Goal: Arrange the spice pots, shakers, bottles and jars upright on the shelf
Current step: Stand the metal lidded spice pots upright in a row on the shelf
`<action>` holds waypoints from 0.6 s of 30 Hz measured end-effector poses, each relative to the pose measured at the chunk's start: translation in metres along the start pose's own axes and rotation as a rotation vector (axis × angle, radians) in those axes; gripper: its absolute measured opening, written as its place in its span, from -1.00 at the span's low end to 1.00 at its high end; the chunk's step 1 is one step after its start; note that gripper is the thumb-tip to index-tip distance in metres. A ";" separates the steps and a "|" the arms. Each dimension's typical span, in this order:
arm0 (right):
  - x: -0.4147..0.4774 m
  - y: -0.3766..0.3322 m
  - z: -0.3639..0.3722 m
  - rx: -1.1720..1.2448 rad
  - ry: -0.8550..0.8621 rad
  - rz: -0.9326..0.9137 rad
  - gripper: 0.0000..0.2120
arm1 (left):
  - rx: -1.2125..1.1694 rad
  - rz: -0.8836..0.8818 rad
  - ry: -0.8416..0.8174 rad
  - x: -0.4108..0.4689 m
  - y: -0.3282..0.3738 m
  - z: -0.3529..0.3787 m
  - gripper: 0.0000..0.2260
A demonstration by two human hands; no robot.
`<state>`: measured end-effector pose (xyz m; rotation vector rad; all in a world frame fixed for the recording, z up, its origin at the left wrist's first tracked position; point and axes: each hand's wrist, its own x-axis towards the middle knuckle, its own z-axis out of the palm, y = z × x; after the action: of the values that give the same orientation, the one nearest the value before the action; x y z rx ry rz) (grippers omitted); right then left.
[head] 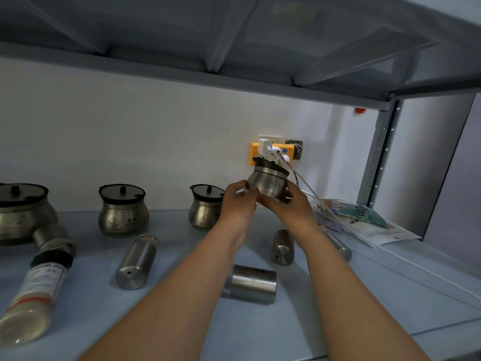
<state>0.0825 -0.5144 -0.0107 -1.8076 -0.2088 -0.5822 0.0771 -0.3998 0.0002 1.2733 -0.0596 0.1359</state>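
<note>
I hold a steel spice pot (269, 179) with a black lid above the shelf, tilted to the right. My left hand (238, 201) grips its left side and my right hand (289, 204) cups its base. Three matching pots stand upright along the back: one at the far left (20, 212), one (122, 209) at centre left and one (204, 212) just left of my left hand. Several steel shakers lie on their sides (136, 261) (251, 284) (282, 246) (341, 247). A clear spice bottle (33, 295) with a black cap lies at the front left.
The pale blue shelf (182, 321) has a white wall behind. A yellow socket with plugs (272, 151) and cables sits behind the held pot. Plastic packets (364, 217) lie at the back right. A grey shelf board (182, 71) hangs overhead, with an upright post (377, 157) at the right.
</note>
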 end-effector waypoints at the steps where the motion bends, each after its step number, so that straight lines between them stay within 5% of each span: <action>1: 0.000 0.000 0.000 0.000 0.012 -0.002 -0.54 | 0.033 0.004 -0.008 -0.002 0.001 0.001 -0.65; 5: 0.004 0.004 0.000 0.009 0.070 0.016 -0.55 | 0.226 0.031 -0.047 -0.002 0.004 0.005 -0.87; 18: 0.013 0.034 -0.007 0.006 0.054 0.230 -0.46 | 0.572 -0.116 -0.066 0.010 0.006 0.021 -0.72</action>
<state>0.1057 -0.5338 -0.0318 -1.7777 0.0341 -0.4662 0.0864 -0.4179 0.0128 1.8485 -0.0024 0.0076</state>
